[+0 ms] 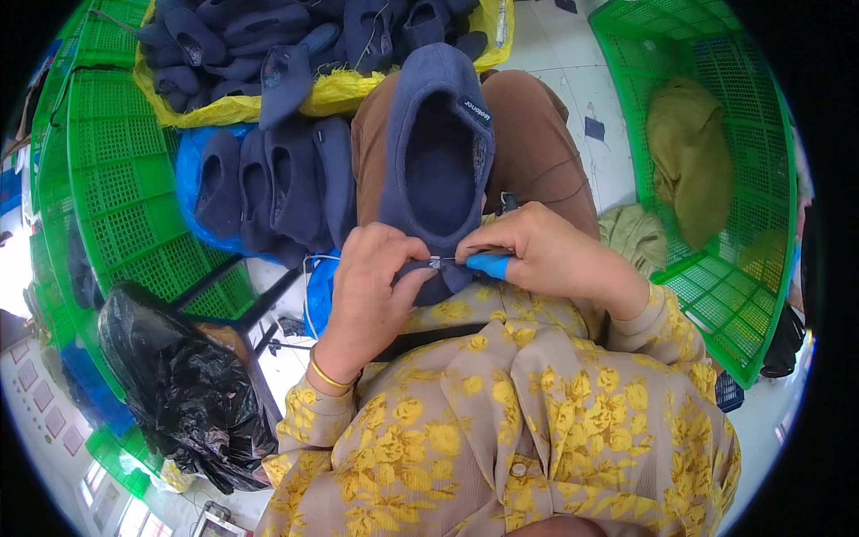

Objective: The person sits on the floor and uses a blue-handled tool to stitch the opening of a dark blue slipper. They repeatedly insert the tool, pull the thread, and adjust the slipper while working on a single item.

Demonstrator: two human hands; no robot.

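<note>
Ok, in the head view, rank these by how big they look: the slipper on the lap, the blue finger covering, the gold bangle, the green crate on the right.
1. Green crate on the right
2. Slipper on the lap
3. Blue finger covering and gold bangle: too alike to rank

One word on one slipper

You have one clear piece of lettering, on the navy slipper point(422, 79) in front of you: a small black label point(475, 109) set at its rim, to your right near the upper end, carries a single word in white lower-case letters. From where you look, the word stands upside down and slants along the edge. Far to your left, a row of pinkish panels point(43, 396) hangs on the pale wall point(27, 430); they are too small for you to read any print on them.
</note>
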